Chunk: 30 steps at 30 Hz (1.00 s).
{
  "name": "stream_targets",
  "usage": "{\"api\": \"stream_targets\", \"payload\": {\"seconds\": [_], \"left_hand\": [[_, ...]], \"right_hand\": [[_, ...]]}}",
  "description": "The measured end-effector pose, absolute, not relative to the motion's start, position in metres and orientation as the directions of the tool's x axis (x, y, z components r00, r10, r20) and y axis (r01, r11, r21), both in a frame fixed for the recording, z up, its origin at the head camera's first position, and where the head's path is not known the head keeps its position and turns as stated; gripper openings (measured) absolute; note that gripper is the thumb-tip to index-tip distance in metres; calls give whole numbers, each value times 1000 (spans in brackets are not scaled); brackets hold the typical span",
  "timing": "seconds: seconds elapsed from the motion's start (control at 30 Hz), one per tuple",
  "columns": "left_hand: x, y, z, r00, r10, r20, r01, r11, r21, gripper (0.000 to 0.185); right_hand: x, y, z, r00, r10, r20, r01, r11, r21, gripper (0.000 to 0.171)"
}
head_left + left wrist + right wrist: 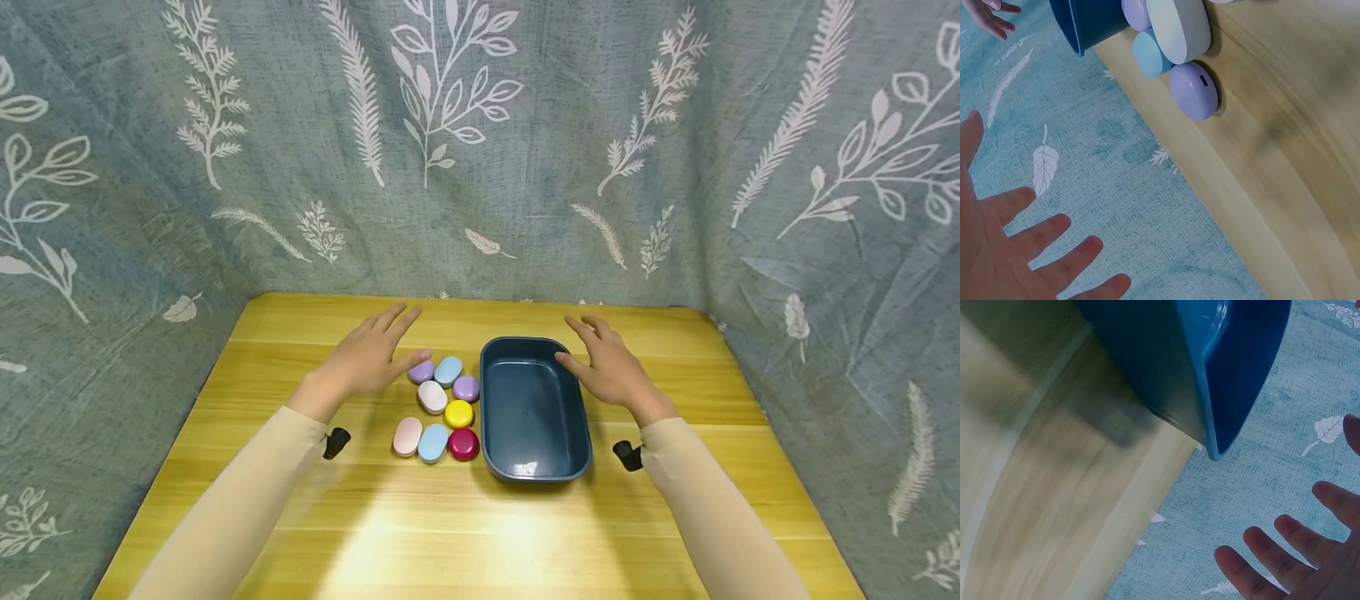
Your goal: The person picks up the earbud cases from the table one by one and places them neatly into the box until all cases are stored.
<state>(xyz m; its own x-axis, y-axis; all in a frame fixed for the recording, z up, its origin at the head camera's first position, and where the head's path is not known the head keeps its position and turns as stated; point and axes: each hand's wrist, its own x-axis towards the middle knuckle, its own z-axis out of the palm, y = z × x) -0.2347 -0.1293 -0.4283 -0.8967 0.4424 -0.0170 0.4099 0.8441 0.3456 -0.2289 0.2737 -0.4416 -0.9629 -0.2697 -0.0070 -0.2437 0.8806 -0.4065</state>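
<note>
A dark blue tray (534, 467) sits on the wooden table, empty inside. Left of it lies a cluster of small rounded cases: a purple one (422, 372), a light blue one (448, 371), a white one (432, 397), a yellow one (459, 413) and a red one (463, 444) among several. My left hand (371, 357) hovers open over the table just left of the purple case (1194, 91), fingers spread. On the other side my right hand (609, 363) hovers open by the tray's far right rim (1217, 447). Neither hand holds anything.
The yellow wooden table (480, 533) is enclosed on three sides by a grey-green leaf-print cloth (480, 150). Bare table stretches from the tray and cases to the front edge.
</note>
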Motion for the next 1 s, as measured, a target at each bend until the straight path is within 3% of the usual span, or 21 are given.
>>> {"api": "stream_targets", "payload": {"seconds": [0.77,1.0], "left_hand": [[-219,-142,-455,-887,458,-60,388,809,441,80],[-214,-145,-464,-883,462,-83,372,797,475,79]], "right_hand": [[-218,279,-469,-966,-242,-87,-173,863,-475,78],[-215,279,-478,-967,-241,-88,-162,840,-518,68]]}}
